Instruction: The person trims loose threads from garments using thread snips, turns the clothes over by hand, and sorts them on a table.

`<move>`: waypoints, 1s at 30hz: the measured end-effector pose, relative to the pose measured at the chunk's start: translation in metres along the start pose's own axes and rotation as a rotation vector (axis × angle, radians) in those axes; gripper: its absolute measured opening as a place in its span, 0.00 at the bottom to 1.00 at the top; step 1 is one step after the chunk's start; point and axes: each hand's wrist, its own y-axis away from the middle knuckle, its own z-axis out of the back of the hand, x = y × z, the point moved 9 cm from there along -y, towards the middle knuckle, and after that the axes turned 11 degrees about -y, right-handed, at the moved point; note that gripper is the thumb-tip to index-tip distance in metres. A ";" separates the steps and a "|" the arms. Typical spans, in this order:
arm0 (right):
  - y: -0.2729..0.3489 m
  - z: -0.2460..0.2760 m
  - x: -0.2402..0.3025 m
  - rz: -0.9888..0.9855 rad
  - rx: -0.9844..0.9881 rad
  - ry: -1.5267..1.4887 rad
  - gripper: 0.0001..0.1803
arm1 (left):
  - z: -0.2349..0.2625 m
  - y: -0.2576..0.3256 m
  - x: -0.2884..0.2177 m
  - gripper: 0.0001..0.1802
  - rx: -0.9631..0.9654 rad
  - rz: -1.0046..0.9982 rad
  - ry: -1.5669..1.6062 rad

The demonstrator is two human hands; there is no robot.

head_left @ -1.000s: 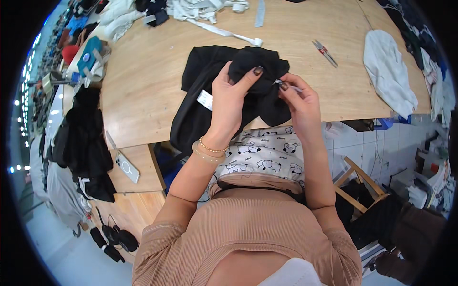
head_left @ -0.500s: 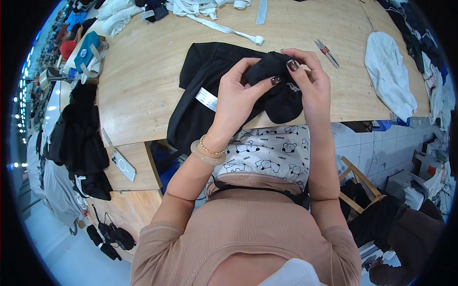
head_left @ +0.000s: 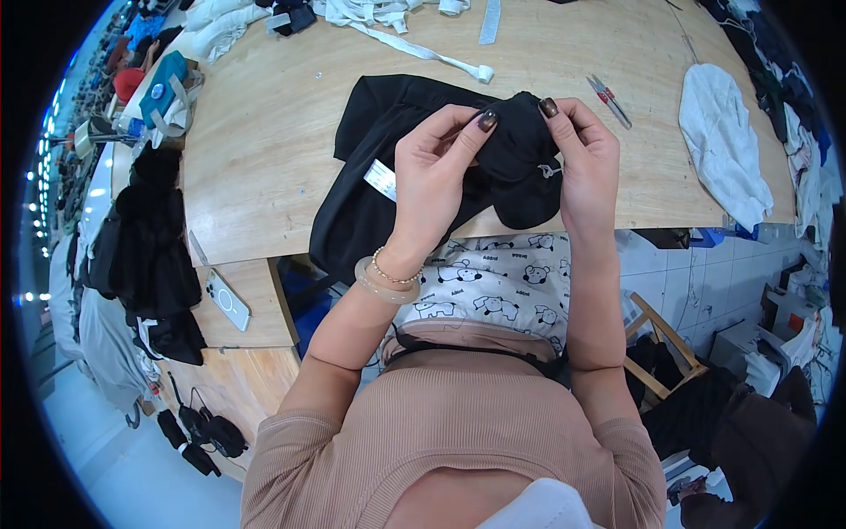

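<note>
Your left hand (head_left: 434,167) and right hand (head_left: 583,157) pinch the bunched black fabric garment (head_left: 515,145) between them — fingers closed on its fold, the rest trailing left across the wooden worktop (head_left: 264,132).

blk garment (head_left: 414,167), white label (head_left: 381,180), tan table (head_left: 264,123)

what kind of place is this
Probably a garment workshop: a wooden worktable with thread snips, white fabric strips and heaped clothes, while both hands work a black garment.
</note>
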 end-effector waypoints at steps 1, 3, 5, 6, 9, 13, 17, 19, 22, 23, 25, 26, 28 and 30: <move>-0.001 0.000 0.000 -0.010 0.005 -0.011 0.07 | 0.000 -0.002 0.000 0.08 -0.007 -0.003 0.009; -0.003 0.000 0.002 -0.008 0.014 -0.010 0.07 | -0.001 -0.004 -0.003 0.08 -0.008 -0.005 0.020; -0.007 -0.003 0.008 -0.015 0.056 0.019 0.07 | -0.003 -0.007 -0.009 0.08 -0.002 -0.025 0.039; -0.009 -0.006 0.014 -0.018 0.088 0.050 0.07 | -0.002 -0.009 -0.017 0.08 0.003 -0.065 -0.056; -0.017 -0.016 0.025 -0.089 0.267 0.330 0.08 | -0.009 -0.023 -0.029 0.07 0.141 -0.183 -0.450; -0.049 -0.036 0.037 -0.252 0.519 0.536 0.07 | -0.013 -0.048 -0.041 0.06 0.211 -0.181 -0.438; -0.078 -0.040 0.062 -0.240 0.575 0.718 0.07 | 0.003 -0.072 -0.058 0.09 0.120 -0.214 -0.202; -0.105 -0.020 0.072 -0.254 0.475 0.612 0.06 | 0.030 -0.089 -0.061 0.12 0.032 -0.245 -0.263; -0.161 0.004 0.106 -0.251 0.326 0.351 0.06 | 0.103 -0.114 -0.032 0.13 -0.161 -0.223 -0.462; -0.183 0.008 0.115 -0.260 0.328 0.263 0.05 | 0.128 -0.119 -0.020 0.13 -0.219 -0.200 -0.521; -0.217 0.004 0.145 -0.192 0.219 0.126 0.05 | 0.155 -0.123 -0.002 0.12 -0.272 -0.176 -0.576; -0.230 -0.006 0.158 -0.145 0.194 0.087 0.05 | 0.166 -0.121 0.007 0.12 -0.293 -0.142 -0.633; -0.247 -0.023 0.174 -0.090 0.191 0.019 0.05 | 0.167 -0.121 0.020 0.11 -0.295 -0.089 -0.644; -0.243 -0.046 0.160 -0.069 0.241 -0.037 0.06 | 0.153 -0.116 0.024 0.09 -0.273 -0.066 -0.592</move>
